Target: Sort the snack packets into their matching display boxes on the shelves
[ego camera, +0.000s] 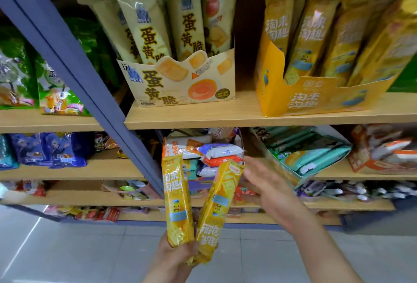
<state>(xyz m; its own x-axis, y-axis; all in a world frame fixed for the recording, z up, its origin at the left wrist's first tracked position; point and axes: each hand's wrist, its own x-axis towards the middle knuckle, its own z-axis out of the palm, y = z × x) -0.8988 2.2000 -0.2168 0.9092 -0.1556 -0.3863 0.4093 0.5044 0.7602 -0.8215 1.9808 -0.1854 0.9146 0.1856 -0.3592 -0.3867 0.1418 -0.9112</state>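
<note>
Held yellow packets; yellow box stocked.

Cream cardboard display box on upper wooden shelf, L of yellow cardboard display box. Shelf below: heap of mixed plastic packets; in front, two long yellow foil packets in left hand, right hand just R.
</note>
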